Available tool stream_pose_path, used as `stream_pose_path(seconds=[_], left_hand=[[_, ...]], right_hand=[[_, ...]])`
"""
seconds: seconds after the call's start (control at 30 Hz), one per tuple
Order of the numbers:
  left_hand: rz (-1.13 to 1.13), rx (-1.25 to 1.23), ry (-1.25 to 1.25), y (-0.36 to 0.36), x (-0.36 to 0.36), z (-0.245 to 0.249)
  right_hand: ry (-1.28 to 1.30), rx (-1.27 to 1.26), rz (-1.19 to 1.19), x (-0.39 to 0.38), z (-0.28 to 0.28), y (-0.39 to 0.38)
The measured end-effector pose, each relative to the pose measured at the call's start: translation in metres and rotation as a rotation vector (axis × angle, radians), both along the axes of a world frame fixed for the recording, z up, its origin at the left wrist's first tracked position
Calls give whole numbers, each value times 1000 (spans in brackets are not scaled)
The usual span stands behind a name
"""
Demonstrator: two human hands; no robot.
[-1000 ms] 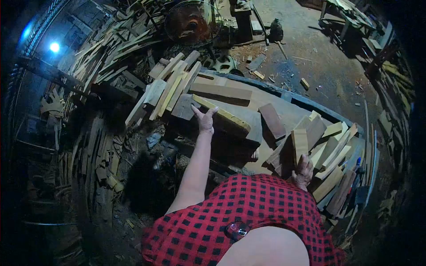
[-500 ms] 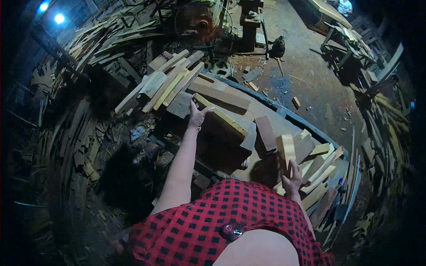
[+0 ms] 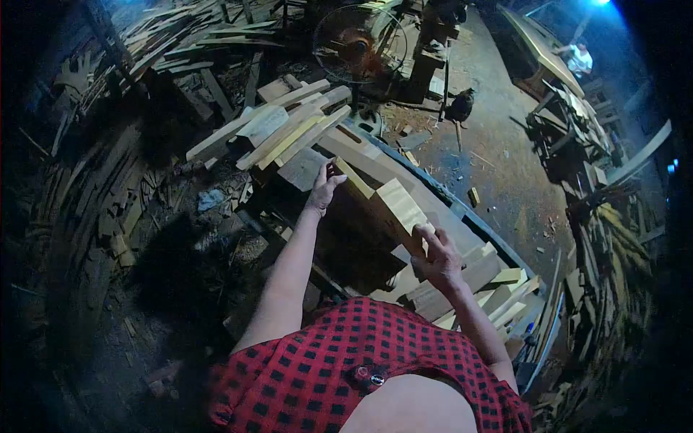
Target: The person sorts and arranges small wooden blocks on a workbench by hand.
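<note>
My left hand (image 3: 325, 190) is closed at the far left end of a long, narrow wooden board (image 3: 354, 180), thumb and fingers around its edge. My right hand (image 3: 439, 257) grips a thick, pale wooden block (image 3: 401, 205) by its near end. The block lies tilted across the view, overlapping the right part of the board and hiding it. Beneath both is the wood-topped workbench (image 3: 456, 232), with a dark shadow on my side of the board.
Several cut boards (image 3: 289, 131) are stacked at the bench's left end. More offcuts (image 3: 511, 289) pile up at its right. Beyond stand a large round guarded wheel (image 3: 361, 45) and a dark jug-like object (image 3: 460, 105). A person (image 3: 580, 60) is at the far right, near a long table (image 3: 543, 45).
My right hand has carried the block left and forward, from above the offcuts to over the board. My left hand stays at the board's end. The view has shifted slightly.
</note>
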State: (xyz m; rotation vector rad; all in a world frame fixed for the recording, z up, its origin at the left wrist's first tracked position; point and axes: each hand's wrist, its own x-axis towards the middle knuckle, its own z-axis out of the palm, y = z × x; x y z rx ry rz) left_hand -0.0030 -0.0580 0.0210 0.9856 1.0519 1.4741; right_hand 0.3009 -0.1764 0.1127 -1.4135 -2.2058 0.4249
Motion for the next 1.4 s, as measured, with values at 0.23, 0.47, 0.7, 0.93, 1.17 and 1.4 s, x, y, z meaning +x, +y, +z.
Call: stream_pose_path(seconds=[0.23, 0.47, 0.7, 0.93, 1.17, 1.4], left_hand=[[40, -51, 183, 27, -28, -37], [-3, -226, 508, 68, -33, -81], [-44, 147, 602, 119, -37, -180], [-240, 268, 311, 95, -15, -139], [-187, 279, 45, 92, 4, -82], [-79, 33, 801, 116, -9, -136]], right_hand=[[-160, 36, 47, -7, 15, 2], [-143, 26, 58, -4, 7, 4], [-134, 205, 23, -29, 0, 22], [-124, 186, 104, -124, 5, 101], [-129, 98, 260, -137, 8, 111], [-165, -8, 193, -53, 3, 26]])
